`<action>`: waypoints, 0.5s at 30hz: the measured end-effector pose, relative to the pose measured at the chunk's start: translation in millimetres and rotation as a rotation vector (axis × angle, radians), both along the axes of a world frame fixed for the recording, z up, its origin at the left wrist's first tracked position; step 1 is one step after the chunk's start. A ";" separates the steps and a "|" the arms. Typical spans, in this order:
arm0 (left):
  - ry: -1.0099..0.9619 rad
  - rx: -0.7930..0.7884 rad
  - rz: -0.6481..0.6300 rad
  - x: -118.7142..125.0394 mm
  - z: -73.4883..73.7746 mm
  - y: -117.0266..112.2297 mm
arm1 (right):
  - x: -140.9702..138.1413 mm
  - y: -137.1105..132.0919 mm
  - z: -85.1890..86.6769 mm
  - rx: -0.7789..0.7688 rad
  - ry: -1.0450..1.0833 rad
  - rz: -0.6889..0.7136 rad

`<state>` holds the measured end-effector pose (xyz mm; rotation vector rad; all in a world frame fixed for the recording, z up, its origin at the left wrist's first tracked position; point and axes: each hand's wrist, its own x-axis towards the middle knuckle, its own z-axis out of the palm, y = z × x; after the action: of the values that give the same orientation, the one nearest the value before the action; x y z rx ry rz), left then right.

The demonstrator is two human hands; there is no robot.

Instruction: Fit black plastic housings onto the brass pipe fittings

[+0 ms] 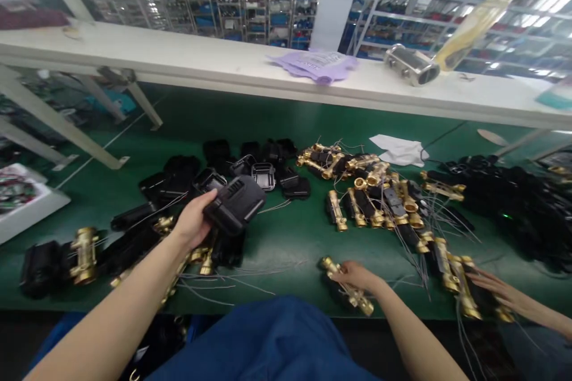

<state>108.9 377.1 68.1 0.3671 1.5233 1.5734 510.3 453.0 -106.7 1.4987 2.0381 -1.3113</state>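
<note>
My left hand (195, 219) is closed around a black plastic housing (236, 202), raised above the left part of the bench. Lower down, near the front edge, my right hand (355, 277) grips a brass valve body (331, 266) with a dark part along its side. Behind the held housing lie more black housings (263, 176), some showing an open inner side. A heap of brass fittings (366, 169) with thin grey wires lies beyond my right hand. Under my left forearm sit further brass fittings (206, 262), partly hidden by the arm.
A co-worker's hand (491, 286) rests on brass fittings at the right. Black parts (527, 202) are piled behind it. A white shelf (201, 62) spans the back, bearing a purple bag (317, 64) and a metal cylinder (411, 64). At far left stands a white box (40, 208).
</note>
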 end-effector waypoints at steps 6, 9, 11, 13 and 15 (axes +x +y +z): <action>-0.108 -0.026 0.062 44.3 -28.8 -25.7 | -25.9 -42.4 3.2 -0.256 0.448 -0.634; 0.059 -0.015 -0.045 70.7 -42.3 -33.9 | -59.5 -48.3 24.8 -0.348 0.678 -0.945; 0.212 -0.028 -0.195 88.5 -46.3 -38.8 | -84.4 -44.8 43.5 -0.336 0.857 -1.080; 0.376 -0.037 -0.349 103.9 -46.5 -43.1 | -106.7 -39.8 61.0 -0.276 0.997 -1.176; 0.514 -0.054 -0.443 115.1 -45.1 -46.3 | -123.8 -37.0 74.0 -0.228 1.070 -1.238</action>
<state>224.0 330.8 23.0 1.0625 1.7056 1.1308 386.4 415.9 -32.7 2.2974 0.9716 -3.1845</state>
